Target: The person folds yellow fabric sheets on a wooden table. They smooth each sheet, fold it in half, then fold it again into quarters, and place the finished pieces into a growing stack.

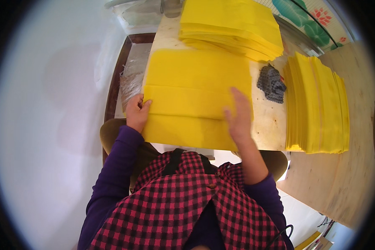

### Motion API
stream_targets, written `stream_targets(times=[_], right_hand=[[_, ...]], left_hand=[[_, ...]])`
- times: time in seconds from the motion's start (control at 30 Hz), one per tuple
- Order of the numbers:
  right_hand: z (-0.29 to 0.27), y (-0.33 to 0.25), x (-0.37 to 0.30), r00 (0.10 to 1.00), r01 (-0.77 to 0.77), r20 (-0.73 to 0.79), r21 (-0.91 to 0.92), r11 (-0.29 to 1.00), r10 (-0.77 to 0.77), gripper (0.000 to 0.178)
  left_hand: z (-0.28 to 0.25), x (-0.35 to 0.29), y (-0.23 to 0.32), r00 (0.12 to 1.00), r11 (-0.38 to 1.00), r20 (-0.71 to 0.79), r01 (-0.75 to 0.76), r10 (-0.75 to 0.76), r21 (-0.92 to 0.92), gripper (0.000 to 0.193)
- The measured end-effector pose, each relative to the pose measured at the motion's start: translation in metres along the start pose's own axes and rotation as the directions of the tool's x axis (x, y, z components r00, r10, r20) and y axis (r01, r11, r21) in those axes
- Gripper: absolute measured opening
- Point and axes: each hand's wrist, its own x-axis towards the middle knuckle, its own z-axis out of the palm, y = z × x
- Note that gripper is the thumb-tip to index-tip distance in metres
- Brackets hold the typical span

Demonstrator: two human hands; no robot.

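Note:
A yellow fabric-like sheet (pixel 183 100) lies flat in front of me, with a folded band running across its middle. At its left edge is my left hand (pixel 136 113), thumb on top and fingers curled, gripping the edge. Whether it holds one layer or several is hidden. My right hand (pixel 240 121) is over the sheet's right part, blurred by motion, its thumb and fingers apart and nothing visible in them. I cannot tell whether it touches the sheet.
Beyond the sheet rests a thick pile of yellow sheets (pixel 231 25). A stack of folded yellow pieces (pixel 316 104) stands at the right on the wooden table (pixel 268 125). Between them lies a crumpled dark grey cloth (pixel 271 83). A white wall (pixel 50 104) rises at the left.

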Motion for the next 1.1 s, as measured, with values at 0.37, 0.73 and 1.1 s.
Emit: stream_targets(times=[0.37,0.73,1.1], right_hand=[[0.094,-0.105,0.015,0.837,0.089,0.547,-0.159,0.983,0.012,0.079],[0.014,0.024,-0.014,0.879,-0.163,0.291,-0.559,0.813,0.377,0.080],[0.017,0.029,-0.019,0.906,-0.176,0.252,-0.508,0.843,0.340,0.081]], left_hand=[[-0.002,0.003,-0.008,1.000,0.999,0.028,-0.007,0.008,-0.051,0.016],[0.001,-0.002,-0.023,0.998,0.997,0.002,-0.058,0.058,0.054,0.020],[-0.006,-0.011,0.070,0.882,0.800,0.098,-0.460,0.460,0.386,0.039]])
